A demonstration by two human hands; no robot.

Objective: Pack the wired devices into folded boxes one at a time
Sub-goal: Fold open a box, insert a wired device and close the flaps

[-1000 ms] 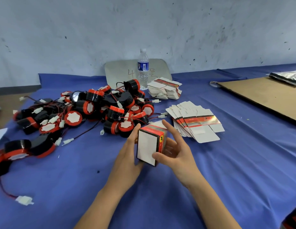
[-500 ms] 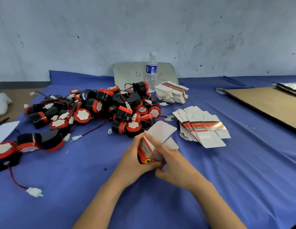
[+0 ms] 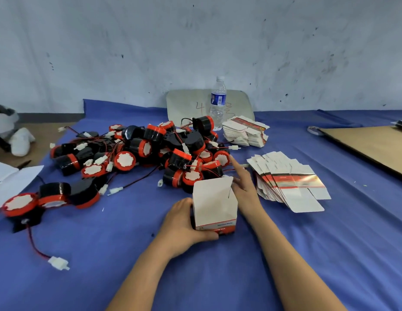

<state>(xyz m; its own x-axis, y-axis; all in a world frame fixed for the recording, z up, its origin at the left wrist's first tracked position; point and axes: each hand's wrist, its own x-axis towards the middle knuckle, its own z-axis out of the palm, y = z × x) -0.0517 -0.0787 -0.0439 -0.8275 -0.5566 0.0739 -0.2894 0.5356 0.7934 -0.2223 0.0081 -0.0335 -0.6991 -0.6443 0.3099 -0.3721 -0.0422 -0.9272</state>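
A small folded box (image 3: 214, 204), white inside with a red band, stands upright on the blue cloth with its top flaps open. My left hand (image 3: 184, 223) grips its lower left side. My right hand (image 3: 243, 186) reaches past the box's right side with straight fingers, the tips near a black-and-red wired device (image 3: 220, 158) at the edge of the pile of devices (image 3: 137, 153). Nothing is in my right hand. A fanned stack of flat boxes (image 3: 287, 182) lies to the right.
A second stack of flat boxes (image 3: 245, 133) and a water bottle (image 3: 218, 102) stand behind the pile. A loose device with a red wire and white plug (image 3: 58, 263) lies at the left. A brown board (image 3: 370, 147) covers the far right.
The box has been turned upright and set on the cloth, open end up. My right hand let go of it and reached forward toward the pile. The camera tilted up.
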